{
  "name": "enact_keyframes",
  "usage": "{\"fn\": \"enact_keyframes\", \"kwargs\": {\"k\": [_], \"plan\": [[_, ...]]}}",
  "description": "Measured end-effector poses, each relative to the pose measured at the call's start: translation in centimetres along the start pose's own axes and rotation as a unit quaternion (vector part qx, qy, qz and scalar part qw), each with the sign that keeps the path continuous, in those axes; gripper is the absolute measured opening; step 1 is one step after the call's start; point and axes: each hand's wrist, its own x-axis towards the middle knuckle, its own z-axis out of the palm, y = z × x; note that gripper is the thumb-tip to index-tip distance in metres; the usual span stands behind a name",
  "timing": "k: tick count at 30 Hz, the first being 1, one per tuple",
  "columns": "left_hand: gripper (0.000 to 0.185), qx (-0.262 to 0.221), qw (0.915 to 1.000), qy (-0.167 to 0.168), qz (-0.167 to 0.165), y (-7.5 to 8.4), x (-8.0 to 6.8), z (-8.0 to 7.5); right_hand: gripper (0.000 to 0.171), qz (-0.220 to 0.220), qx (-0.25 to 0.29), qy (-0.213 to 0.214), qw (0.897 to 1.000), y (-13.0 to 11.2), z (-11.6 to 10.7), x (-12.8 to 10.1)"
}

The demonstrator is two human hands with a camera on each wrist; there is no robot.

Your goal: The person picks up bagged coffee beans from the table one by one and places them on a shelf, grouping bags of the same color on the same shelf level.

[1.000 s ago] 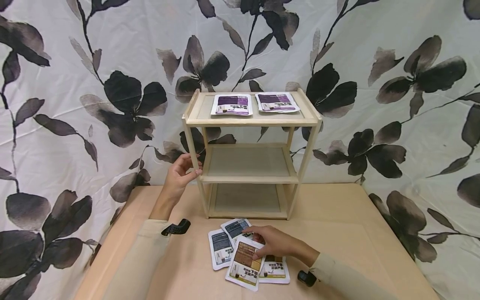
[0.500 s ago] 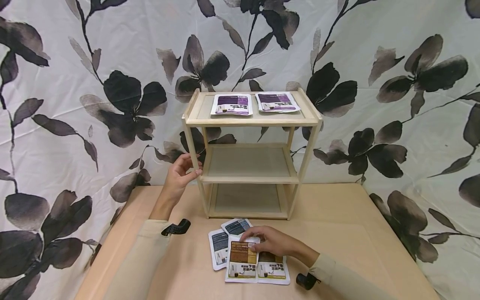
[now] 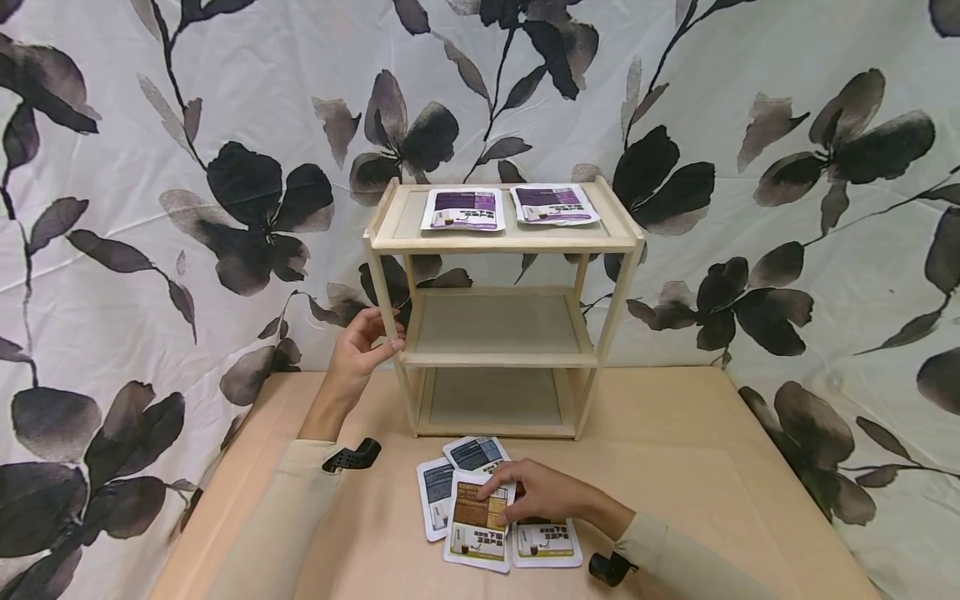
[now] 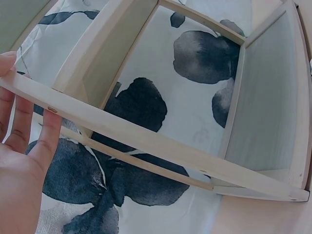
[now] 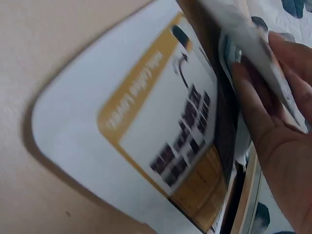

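Fingers (image 3: 501, 493) of right hand (image 3: 542, 495) curled over top edge of brown sachet (image 3: 477, 527), thumb under, upper end pinched and lifted a bit off tabletop (image 3: 675, 467); right wrist view showed that edge peeled up against palm (image 5: 278, 146), blurred though. Sachet lay just toward body and to left of knuckles, long axis running roughly front-to-back, top end toward shelf unit (image 3: 501, 310), slightly tilted. Overlapped second brown/yellow sachet (image 3: 546, 540) on its right, and sat near two blue sachets (image 3: 453, 477) on its left and far side. Right hand clearly the nearer one; left well apart from the pile.

Left hand (image 3: 358, 354) up at shelf unit's front-left post (image 3: 390, 321), fingers (image 4: 46, 136) fairly straight, resting along wood beside middle shelf, thumb round the front; steadying, not a firm grip as far as could be told. Middle and bottom shelves bare. Two purple sachets (image 3: 510, 207) flat side by side on top shelf. Floral cloth (image 3: 150, 208) behind.
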Motion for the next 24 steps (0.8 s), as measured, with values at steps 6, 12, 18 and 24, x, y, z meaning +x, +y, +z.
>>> {"fn": "enact_keyframes", "kwargs": {"k": [6,12,18,24], "plan": [[0.044,0.001,1.0,-0.003,0.005,0.01,0.01,-0.02,0.027,0.002,0.009,0.034,0.999,-0.16,0.62,0.19],[0.043,0.002,1.0,-0.003,0.005,-0.05,-0.06,-0.07,0.022,0.011,0.039,0.041,0.998,-0.24,0.67,0.15],[0.043,0.001,1.0,0.002,0.0,-0.02,-0.13,-0.08,0.024,-0.015,0.06,0.021,0.998,-0.04,0.86,0.03],[0.043,0.005,1.0,-0.002,0.003,-0.12,-0.04,-0.06,0.028,0.007,0.058,0.026,0.998,-0.18,0.76,-0.1]]}}
